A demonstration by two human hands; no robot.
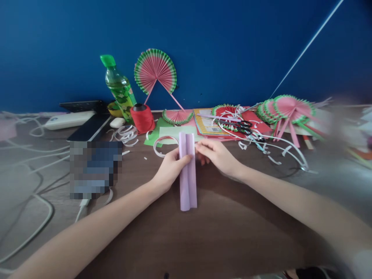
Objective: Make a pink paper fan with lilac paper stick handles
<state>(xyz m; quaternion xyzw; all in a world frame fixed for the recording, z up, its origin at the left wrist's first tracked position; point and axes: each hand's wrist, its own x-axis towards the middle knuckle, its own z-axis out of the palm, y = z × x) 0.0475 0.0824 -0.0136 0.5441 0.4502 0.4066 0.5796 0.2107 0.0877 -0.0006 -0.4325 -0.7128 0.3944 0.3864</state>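
Observation:
A long strip of lilac paper [188, 182], folded lengthwise into pleats, lies on the brown table [221, 232] and runs away from me. My left hand [170, 168] is closed on its left side near the far end, fingertips pressing on top of the pleats. My right hand [216, 155] pinches the paper's right edge at the same end.
Behind the hands lie paper watermelon fans [155, 71], a red thread spool [142, 117], a green bottle [119, 87], black scissors [242, 124], coloured paper sheets [207, 122] and curled white paper strips [279, 151]. White cables [35, 217] and a phone [88, 128] sit to the left.

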